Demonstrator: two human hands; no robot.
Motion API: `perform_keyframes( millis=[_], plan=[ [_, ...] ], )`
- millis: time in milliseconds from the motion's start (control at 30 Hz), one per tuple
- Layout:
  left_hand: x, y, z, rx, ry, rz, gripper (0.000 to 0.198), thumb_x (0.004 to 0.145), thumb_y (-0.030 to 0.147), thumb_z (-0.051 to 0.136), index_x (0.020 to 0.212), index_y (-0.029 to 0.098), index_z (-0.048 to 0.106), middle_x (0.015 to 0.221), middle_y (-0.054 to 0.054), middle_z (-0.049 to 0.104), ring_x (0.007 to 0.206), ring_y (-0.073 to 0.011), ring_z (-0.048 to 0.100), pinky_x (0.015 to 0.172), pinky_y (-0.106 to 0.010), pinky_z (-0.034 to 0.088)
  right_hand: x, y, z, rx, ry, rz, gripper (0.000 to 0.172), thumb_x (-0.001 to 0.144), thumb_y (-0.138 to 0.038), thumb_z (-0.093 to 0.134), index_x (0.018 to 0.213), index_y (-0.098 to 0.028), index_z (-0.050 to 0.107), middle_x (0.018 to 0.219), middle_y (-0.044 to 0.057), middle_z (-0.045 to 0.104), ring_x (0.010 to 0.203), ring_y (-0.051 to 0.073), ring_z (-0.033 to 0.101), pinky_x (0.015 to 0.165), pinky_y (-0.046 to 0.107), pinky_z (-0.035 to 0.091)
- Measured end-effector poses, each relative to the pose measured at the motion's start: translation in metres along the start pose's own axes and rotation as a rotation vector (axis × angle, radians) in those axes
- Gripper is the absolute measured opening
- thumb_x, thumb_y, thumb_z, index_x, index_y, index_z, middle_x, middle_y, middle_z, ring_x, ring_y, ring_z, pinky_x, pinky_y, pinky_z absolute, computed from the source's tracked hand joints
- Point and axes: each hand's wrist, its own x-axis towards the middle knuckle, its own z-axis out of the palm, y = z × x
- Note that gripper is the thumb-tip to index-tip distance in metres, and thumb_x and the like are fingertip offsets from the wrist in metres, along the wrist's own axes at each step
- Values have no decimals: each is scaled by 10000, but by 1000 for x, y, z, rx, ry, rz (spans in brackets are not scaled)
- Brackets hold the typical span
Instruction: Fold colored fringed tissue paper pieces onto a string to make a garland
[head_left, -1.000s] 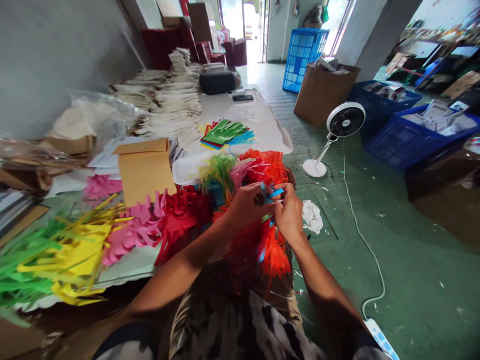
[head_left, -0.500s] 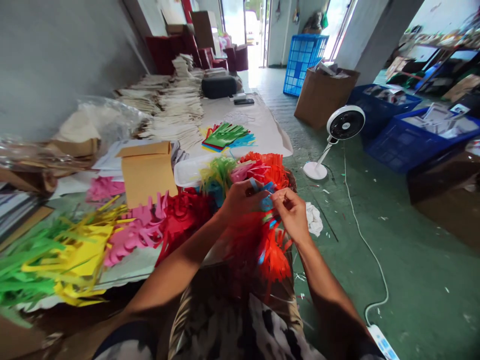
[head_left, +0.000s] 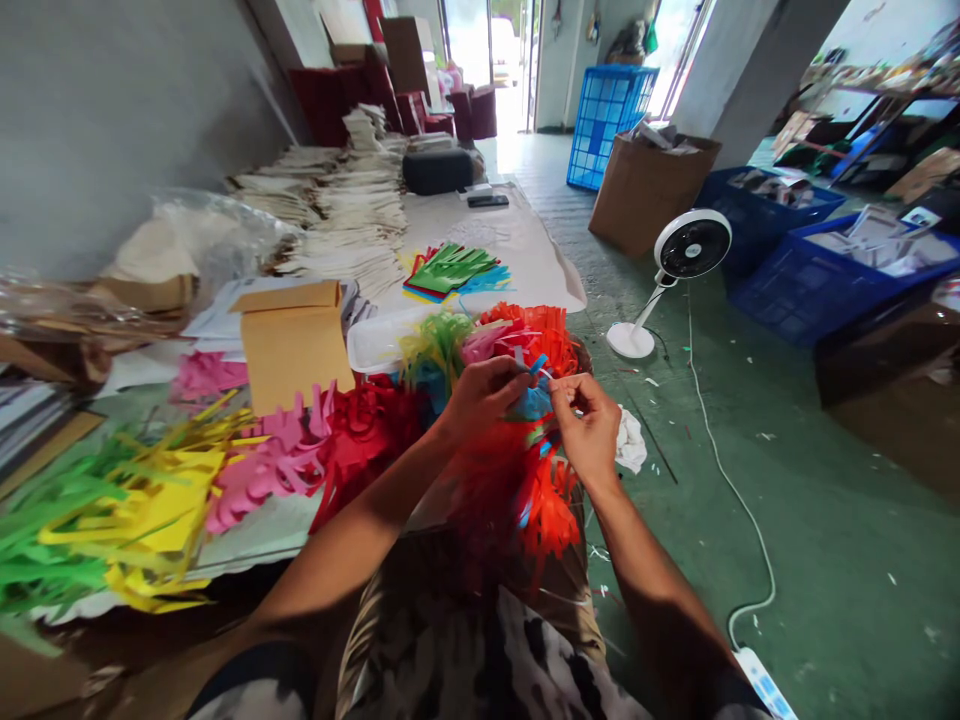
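We list one blue paper strip (head_left: 535,402), light, limp and easily creased, best held by its ends, pinched between the closed fingers of our left hand (head_left: 482,397) and right hand (head_left: 589,430), above an orange paper fringe (head_left: 551,515).

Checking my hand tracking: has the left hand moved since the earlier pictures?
Yes, slightly: the left hand has shifted up the view, away from the person's body, coming closer to the level of the floor fan's round white base.
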Motion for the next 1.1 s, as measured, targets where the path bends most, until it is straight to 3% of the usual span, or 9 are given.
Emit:
perform_keyframes(
  millis=[133, 267, 400, 533, 667, 800, 900, 1000, 1100],
  plan=[
    [-3, 0, 5, 252, 41, 99, 301, 933, 428, 679, 779, 173, 643, 622, 40, 535, 565, -92, 451, 538, -232, 327, 1, 0, 1, 26, -54, 20, 295, 1005, -457, 587, 833, -222, 637, 755, -15, 575, 718, 160, 520, 713, 295, 435],
    [-7, 3, 7, 549, 36, 263, 183, 962, 280, 649, 812, 177, 663, 745, 16, 629, 649, -102, 512, 627, -238, 382, 0, 2, -3, 31, -145, 55, 288, 1033, -466, 515, 873, -238, 590, 792, -10, 559, 749, 171, 529, 706, 290, 442],
    [-10, 2, 11, 748, -13, 383, 147, 1007, 220, 591, 915, 192, 702, 917, -36, 719, 796, -141, 637, 743, -262, 452, -3, 7, -5, 38, -174, 67, 172, 1030, -397, 501, 1097, -251, 561, 942, 4, 602, 839, 179, 579, 788, 310, 473],
    [-11, 2, 13, 881, -59, 456, 202, 1045, 215, 530, 951, 182, 705, 977, -64, 748, 903, -183, 685, 828, -303, 485, -5, 10, -5, 55, -179, 76, 319, 1006, -383, 547, 1303, -267, 532, 959, -7, 606, 820, 171, 574, 774, 298, 475],
    [-13, 9, 14, 1073, -102, 482, 217, 1048, 222, 523, 940, 165, 703, 988, -88, 755, 906, -210, 686, 843, -348, 490, -3, 9, -6, 39, -197, 40, 213, 1023, -418, 538, 1106, -254, 646, 997, 17, 656, 844, 182, 587, 783, 306, 474],
    [-20, 20, 16, 1251, -113, 481, 164, 1016, 220, 570, 947, 187, 715, 909, -78, 755, 920, -250, 660, 835, -410, 468, -3, 8, -5, 48, -189, 13, 230, 1036, -414, 534, 969, -243, 672, 930, 15, 666, 852, 189, 606, 798, 319, 474],
    [-26, 25, 15, 1288, -90, 511, 150, 999, 220, 595, 908, 217, 713, 867, -58, 752, 1043, -278, 641, 976, -466, 439, -2, 9, -5, 96, -131, 28, 224, 1011, -413, 584, 971, -240, 721, 988, 37, 724, 936, 208, 658, 880, 355, 501],
    [-32, 21, 10, 1245, -156, 523, 179, 1006, 221, 585, 869, 224, 700, 846, -38, 744, 1040, -252, 647, 1117, -473, 383, 0, 13, -6, 135, -84, 84, 231, 965, -437, 648, 934, -234, 756, 1017, 60, 778, 971, 232, 699, 912, 391, 525],
    [-38, 10, 7, 1204, -260, 453, 244, 1040, 264, 553, 834, 208, 672, 827, -34, 730, 834, -209, 647, 928, -392, 475, 0, 15, -7, 192, 14, 170, 275, 935, -484, 676, 878, -220, 729, 949, 62, 790, 919, 234, 717, 833, 372, 540]
  ],
)
